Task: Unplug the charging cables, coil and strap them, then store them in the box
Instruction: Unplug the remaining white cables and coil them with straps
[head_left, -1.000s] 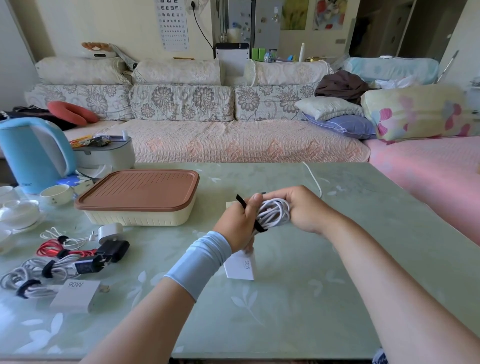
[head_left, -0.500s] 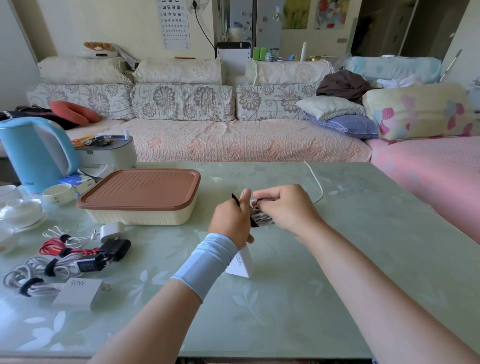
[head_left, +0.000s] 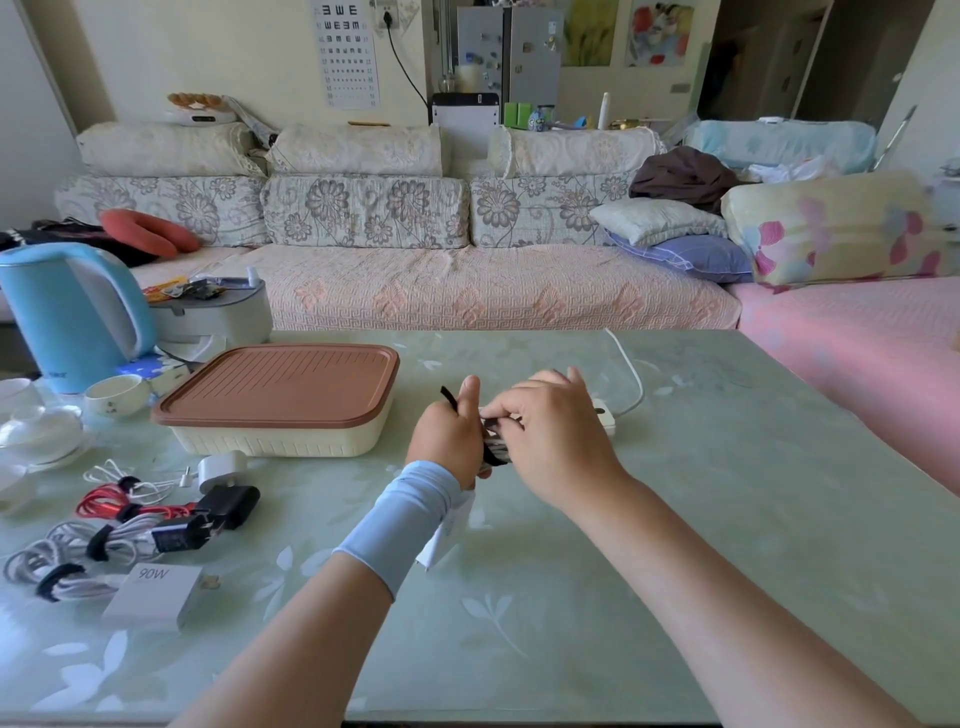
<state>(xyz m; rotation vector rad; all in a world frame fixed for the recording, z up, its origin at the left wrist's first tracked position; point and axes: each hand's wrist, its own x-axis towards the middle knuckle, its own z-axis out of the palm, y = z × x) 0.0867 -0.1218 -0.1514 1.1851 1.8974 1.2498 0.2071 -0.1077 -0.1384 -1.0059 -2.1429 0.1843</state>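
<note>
coiled cable (head_left: 500, 442) at table (head_left: 675, 519) centre, mostly hidden; left hand (head_left: 445, 441) grips it, right hand (head_left: 553, 436) pinches black strap (head_left: 448, 399). light, springy, likely slippery: hold across loops. box (head_left: 270, 441) at 9 o'clock.

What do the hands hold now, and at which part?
A coiled white cable, mostly hidden between the hands. The left hand grips its left side, the black strap rising by the thumb; the right hand pinches its top.

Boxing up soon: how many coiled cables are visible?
5. Four strapped at table left: thin white cable, red cable, grey cable, 90W charger's cable. The fifth cable is between left hand and right hand, mostly hidden.
</note>
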